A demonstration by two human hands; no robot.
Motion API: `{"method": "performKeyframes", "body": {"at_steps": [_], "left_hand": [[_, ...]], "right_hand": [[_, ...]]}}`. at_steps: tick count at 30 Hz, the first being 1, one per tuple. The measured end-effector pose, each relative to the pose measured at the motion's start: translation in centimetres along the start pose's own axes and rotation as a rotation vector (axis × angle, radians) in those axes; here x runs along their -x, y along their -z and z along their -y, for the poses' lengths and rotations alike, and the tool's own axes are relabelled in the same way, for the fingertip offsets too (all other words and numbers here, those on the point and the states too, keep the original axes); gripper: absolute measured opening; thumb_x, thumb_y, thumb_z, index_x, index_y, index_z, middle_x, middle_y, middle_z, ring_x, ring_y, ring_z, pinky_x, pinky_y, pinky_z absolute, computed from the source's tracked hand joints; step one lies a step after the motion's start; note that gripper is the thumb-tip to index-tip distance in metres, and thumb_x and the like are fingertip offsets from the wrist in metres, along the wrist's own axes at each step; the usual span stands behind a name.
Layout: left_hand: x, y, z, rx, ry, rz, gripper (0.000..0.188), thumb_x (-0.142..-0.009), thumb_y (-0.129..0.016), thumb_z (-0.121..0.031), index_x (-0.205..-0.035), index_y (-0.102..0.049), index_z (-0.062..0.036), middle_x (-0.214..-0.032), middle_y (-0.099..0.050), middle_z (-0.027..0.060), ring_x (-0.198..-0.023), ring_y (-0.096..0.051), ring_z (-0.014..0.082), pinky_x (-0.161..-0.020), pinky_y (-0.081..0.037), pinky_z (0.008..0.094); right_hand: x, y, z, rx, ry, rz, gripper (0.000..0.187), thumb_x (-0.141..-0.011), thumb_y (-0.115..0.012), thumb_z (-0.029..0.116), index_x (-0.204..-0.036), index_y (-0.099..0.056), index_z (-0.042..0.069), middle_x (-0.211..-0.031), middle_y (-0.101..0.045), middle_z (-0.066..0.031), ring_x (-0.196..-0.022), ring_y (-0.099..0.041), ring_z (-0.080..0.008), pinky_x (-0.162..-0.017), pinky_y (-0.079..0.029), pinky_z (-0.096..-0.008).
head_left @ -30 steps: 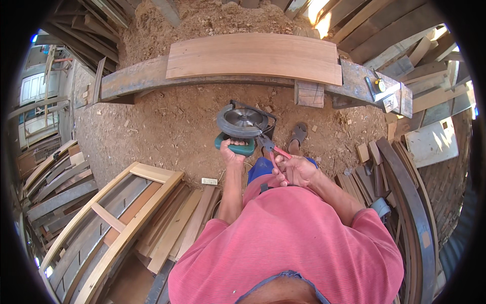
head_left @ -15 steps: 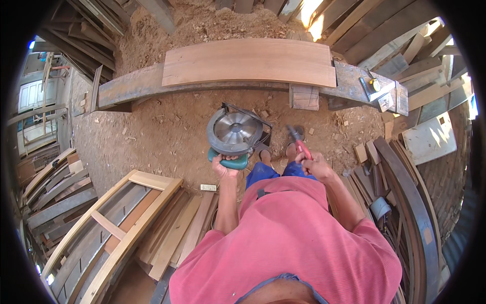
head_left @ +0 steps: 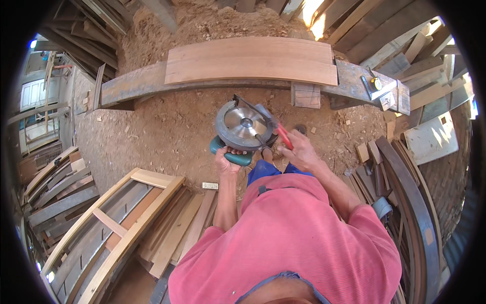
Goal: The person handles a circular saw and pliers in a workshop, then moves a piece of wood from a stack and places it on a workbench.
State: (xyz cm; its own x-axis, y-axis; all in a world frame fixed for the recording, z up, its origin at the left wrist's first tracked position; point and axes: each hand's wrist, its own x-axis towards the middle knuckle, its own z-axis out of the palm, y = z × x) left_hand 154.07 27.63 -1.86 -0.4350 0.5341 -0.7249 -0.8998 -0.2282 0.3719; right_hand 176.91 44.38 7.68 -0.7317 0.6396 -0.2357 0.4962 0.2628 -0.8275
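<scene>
My left hand (head_left: 226, 158) is closed around the green handle of a circular saw (head_left: 245, 124), held up in front of me with its round silver blade facing upward. In my right hand (head_left: 301, 151) is a red-handled tool (head_left: 283, 136), gripped by the handle. Its grey end is smeared by motion and lies over the right side of the saw, beside the blade; whether it touches the saw I cannot tell. The exact kind of this tool does not show.
Ahead stands a long bench (head_left: 132, 82) bearing a wide wooden board (head_left: 248, 61). A yellow tape measure (head_left: 375, 83) sits at its right end. A wooden frame (head_left: 117, 248) leans at left, stacked planks (head_left: 417, 202) at right. Wood chips litter the dirt floor (head_left: 167, 137).
My right hand has moved left, bringing the red-handled tool from beside the saw to over its right side. The saw has shifted slightly right and tilted.
</scene>
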Motion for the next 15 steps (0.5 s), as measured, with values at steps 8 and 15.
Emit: {"method": "performKeyframes", "body": {"at_steps": [8,15], "left_hand": [[2.4,-0.5,0.9,-0.016,0.122,0.103,0.013,-0.076,-0.063,-0.016,-0.077,-0.053,-0.0088,-0.067,-0.05,0.004,-0.065,-0.051,0.0212,-0.069,-0.046,0.0364],[2.6,2.0,2.4,-0.117,0.194,0.079,0.016,-0.081,-0.062,-0.02,-0.075,-0.053,-0.0086,-0.067,-0.052,0.0061,-0.065,-0.053,0.0223,-0.069,-0.047,0.0395]], "right_hand": [[-4.0,-2.8,1.4,-0.03,0.206,0.292,0.032,-0.091,-0.067,0.027,-0.111,-0.063,0.003,-0.098,-0.059,-0.0193,-0.097,-0.059,-0.0387,-0.084,-0.047,-0.0469],[-12.3,-8.1,2.7,0.127,0.242,0.153,0.03,-0.091,-0.065,0.031,-0.108,-0.063,0.006,-0.101,-0.062,-0.0223,-0.096,-0.064,-0.0404,-0.082,-0.051,-0.0502]]}}
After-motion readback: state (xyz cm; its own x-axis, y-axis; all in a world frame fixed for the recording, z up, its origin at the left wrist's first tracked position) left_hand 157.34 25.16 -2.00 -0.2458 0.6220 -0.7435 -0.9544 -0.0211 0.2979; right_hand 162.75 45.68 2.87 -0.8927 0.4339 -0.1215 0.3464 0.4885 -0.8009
